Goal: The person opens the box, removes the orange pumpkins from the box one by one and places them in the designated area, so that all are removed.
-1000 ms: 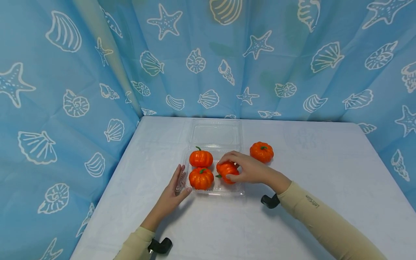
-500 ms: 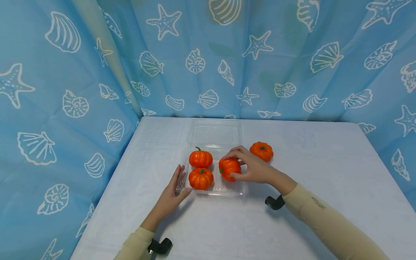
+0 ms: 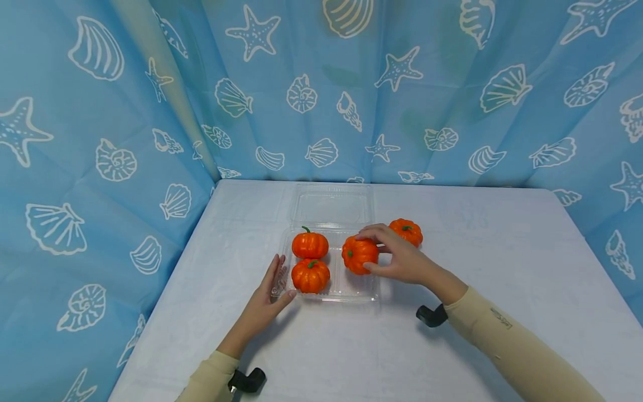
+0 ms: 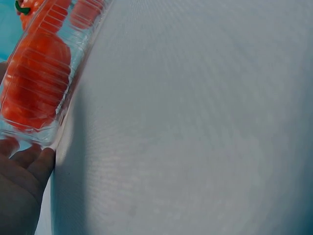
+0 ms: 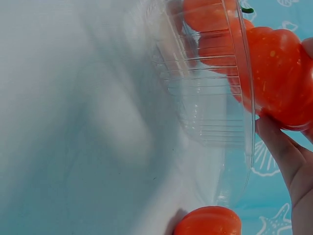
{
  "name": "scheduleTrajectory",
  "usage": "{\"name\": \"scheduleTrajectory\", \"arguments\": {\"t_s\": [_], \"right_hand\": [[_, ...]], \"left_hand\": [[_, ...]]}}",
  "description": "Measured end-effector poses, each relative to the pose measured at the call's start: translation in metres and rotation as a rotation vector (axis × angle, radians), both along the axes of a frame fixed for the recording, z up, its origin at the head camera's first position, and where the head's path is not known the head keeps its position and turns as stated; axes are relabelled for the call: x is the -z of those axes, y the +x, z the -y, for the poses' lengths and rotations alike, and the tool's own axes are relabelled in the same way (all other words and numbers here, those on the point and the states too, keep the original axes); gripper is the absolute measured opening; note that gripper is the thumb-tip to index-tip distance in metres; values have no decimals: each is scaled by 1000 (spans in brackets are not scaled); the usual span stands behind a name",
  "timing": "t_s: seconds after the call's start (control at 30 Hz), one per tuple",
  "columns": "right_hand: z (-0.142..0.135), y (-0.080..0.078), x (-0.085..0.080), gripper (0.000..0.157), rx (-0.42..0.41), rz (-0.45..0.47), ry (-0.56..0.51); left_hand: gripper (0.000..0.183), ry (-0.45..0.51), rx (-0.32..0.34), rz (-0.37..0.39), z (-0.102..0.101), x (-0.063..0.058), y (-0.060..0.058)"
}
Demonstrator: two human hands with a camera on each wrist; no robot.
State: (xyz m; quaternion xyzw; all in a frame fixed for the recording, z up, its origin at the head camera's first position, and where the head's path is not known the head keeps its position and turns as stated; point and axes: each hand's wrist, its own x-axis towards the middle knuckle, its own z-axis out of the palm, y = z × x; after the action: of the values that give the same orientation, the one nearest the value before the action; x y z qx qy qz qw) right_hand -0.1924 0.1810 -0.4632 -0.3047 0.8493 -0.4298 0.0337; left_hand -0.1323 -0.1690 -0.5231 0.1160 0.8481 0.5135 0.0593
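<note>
My right hand (image 3: pixel 402 258) grips a small orange pumpkin (image 3: pixel 355 258) between thumb and fingers, over the right side of a clear plastic clamshell box (image 3: pixel 346 291). In the right wrist view this pumpkin (image 5: pixel 281 73) is at the level of the box's rim or higher. Two more pumpkins lie in the box's left half, a back one (image 3: pixel 310 246) and a front one (image 3: pixel 311 276). With fingers extended, my left hand (image 3: pixel 263 304) rests against the box's left wall; in the left wrist view its fingertips (image 4: pixel 45 155) touch the box's edge.
Behind the box its clear lid (image 3: pixel 332 206) lies folded back on the white table (image 3: pixel 502 268). Another pumpkin (image 3: pixel 409 230) sits on the table just right of the box, partly behind my right hand. A blue shell-print curtain (image 3: pixel 432 100) borders the table's back and left.
My right hand has lifted the pumpkin and shifted it right and back, turning its stem toward the head camera. The left hand stays where it was.
</note>
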Motion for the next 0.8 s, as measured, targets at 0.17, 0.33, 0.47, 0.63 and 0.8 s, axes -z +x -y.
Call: {"name": "scheduleTrajectory", "arguments": {"t_s": [0.17, 0.33, 0.47, 0.63, 0.8], "right_hand": [[-4, 0, 2, 54, 22, -53, -27], [-9, 1, 2, 54, 80, -64, -40], [-14, 2, 2, 54, 125, -82, -42], [-20, 3, 4, 53, 151, -55, -83], [-25, 5, 3, 53, 159, -66, -124]], "left_hand": [[92, 12, -2, -2, 0, -1, 1], [92, 31, 0, -3, 0, -3, 2], [92, 22, 0, 2, -1, -2, 1], [92, 8, 0, 5, 0, -2, 0], [91, 13, 3, 1, 0, -1, 0]]}}
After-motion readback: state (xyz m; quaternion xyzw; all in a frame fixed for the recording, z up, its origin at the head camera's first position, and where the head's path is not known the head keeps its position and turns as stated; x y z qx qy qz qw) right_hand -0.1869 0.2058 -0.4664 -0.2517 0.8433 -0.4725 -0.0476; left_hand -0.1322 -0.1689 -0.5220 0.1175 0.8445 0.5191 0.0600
